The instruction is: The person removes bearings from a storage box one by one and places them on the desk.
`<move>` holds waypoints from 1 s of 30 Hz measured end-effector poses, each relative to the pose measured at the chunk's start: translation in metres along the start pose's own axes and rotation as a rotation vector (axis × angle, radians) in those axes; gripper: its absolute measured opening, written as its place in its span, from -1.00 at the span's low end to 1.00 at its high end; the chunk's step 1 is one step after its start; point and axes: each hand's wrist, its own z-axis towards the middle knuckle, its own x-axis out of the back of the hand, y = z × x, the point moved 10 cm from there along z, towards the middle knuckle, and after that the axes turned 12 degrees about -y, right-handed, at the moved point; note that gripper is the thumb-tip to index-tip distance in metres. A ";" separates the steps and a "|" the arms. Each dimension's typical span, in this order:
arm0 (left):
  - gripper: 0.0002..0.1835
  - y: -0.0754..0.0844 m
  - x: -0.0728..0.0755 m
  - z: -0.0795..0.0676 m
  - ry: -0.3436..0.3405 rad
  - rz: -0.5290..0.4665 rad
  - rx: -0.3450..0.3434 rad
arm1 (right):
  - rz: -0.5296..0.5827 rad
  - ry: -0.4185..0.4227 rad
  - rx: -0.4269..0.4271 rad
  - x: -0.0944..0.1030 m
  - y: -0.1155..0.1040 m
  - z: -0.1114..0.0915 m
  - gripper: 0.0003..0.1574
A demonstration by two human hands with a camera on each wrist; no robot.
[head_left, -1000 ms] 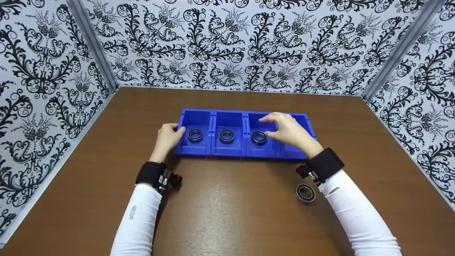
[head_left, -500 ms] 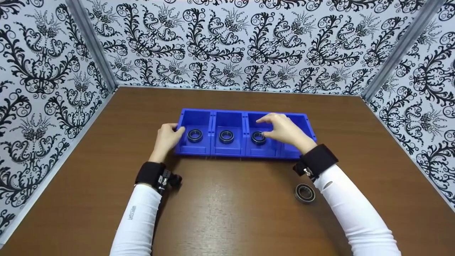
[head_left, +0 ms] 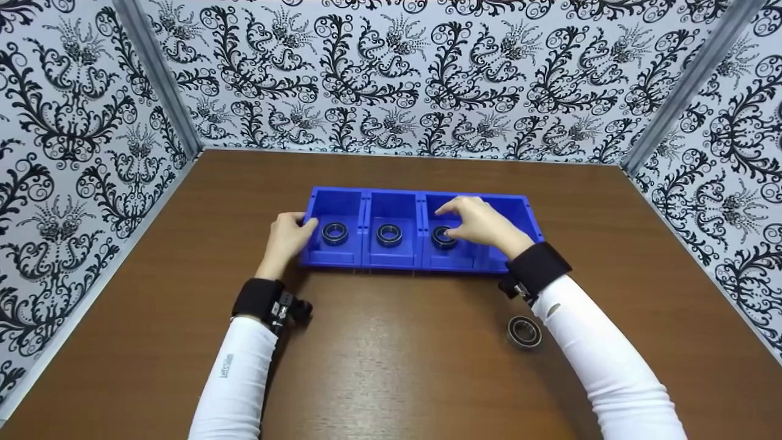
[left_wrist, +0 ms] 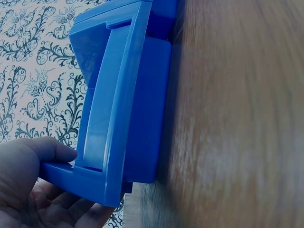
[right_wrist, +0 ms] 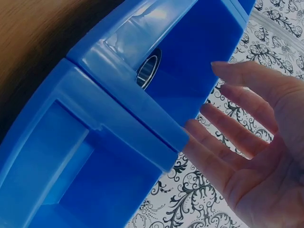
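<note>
A long blue bin (head_left: 391,267) with several compartments side by side lies on the table. My left hand (head_left: 286,238) grips its left end wall; in the left wrist view the thumb (left_wrist: 57,151) lies over the rim and the fingers pass beneath. One bearing (head_left: 325,234) sits in the leftmost compartment, and another bearing (head_left: 380,236) in the one beside it. Over the third compartment hovers my right hand (head_left: 482,223), fingers parted and holding nothing. Its thumb overlaps the third bearing (head_left: 435,238) in the head view. The right hand partly covers the rightmost compartment.
A loose bearing (head_left: 512,333) lies on the brown table (head_left: 379,366), in front of the bin and near the right forearm. Patterned wall panels (head_left: 391,79) enclose the table at the back and both sides.
My right hand has drifted slightly left over the third compartment, its forearm following. The left hand, bin and bearings have kept their places.
</note>
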 end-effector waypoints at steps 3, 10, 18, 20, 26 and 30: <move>-0.64 0.001 0.000 0.000 0.003 -0.002 -0.006 | -0.016 -0.014 0.003 -0.003 -0.001 0.004 -0.44; -0.65 0.001 -0.001 0.001 0.000 -0.006 -0.020 | -0.020 -0.067 -0.049 -0.009 0.005 0.011 -0.41; -0.70 0.003 -0.001 0.001 -0.003 -0.017 -0.030 | -0.034 -0.135 -0.105 -0.017 0.009 0.018 -0.37; -0.70 0.003 -0.001 0.001 -0.003 -0.015 -0.029 | -0.052 -0.146 -0.107 -0.019 0.009 0.019 -0.36; -0.65 0.001 -0.001 0.001 -0.005 -0.010 -0.016 | -0.088 -0.165 -0.111 -0.025 0.006 0.023 -0.34; -0.64 0.000 -0.002 0.001 -0.008 -0.005 -0.006 | -0.101 -0.177 -0.116 -0.028 0.006 0.025 -0.35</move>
